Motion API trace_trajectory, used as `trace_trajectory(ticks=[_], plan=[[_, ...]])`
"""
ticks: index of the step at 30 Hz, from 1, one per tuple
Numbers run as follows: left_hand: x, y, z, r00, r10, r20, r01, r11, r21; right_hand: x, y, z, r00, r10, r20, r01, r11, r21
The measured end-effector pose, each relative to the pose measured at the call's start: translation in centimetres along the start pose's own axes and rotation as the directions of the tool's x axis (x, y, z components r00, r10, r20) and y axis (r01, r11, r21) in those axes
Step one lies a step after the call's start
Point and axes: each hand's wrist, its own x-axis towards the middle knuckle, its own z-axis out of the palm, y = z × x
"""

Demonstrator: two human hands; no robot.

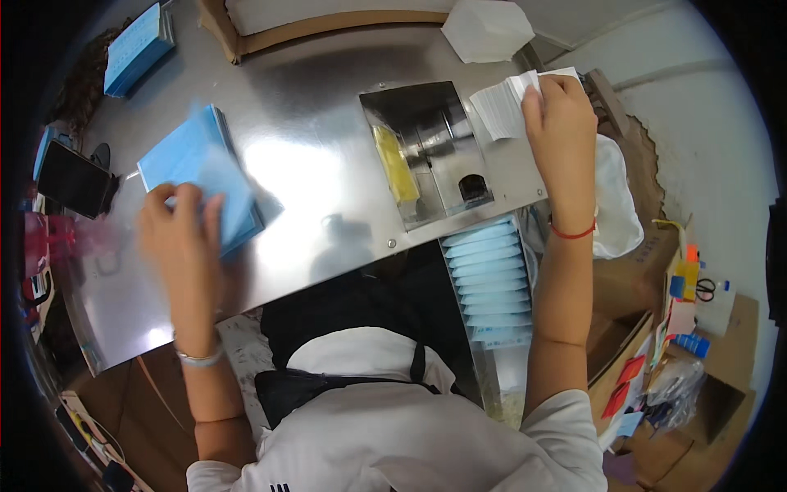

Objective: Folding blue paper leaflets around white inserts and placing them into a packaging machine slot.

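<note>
Now I see the right hand (566,115) pinching white papers (498,109), upper right of the frame. Middle left, the left hand (184,225) is by a blurry blue sheet (229,189); I can't tell if that grip is pinching.

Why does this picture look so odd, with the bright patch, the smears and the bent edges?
In the head view, glare whitens the middle of the metal table; in the head view, the left hand and the blue sheet beside it blur, probably from motion, while the right hand looks sharper; in the head view, the fisheye lens blackens the corners and bends straight edges.
</note>
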Motion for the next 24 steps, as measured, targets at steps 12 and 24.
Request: trace_trajectory(ticks=[12, 24], plan=[[-2.9, 10.6, 4.3, 0.905, 0.424, 0.021, -0.378, 0.828, -0.414, -0.5, -0.9, -1.1, 0.988, -0.148, 0.047, 0.153, 0.981, -0.116], [-3.3, 10.3, 3.4, 0.902, 0.428, 0.052, -0.351, 0.799, -0.489, -3.6, -1.7, -4.1, 0.969, -0.221, -0.113, 0.220, 0.975, -0.023]])
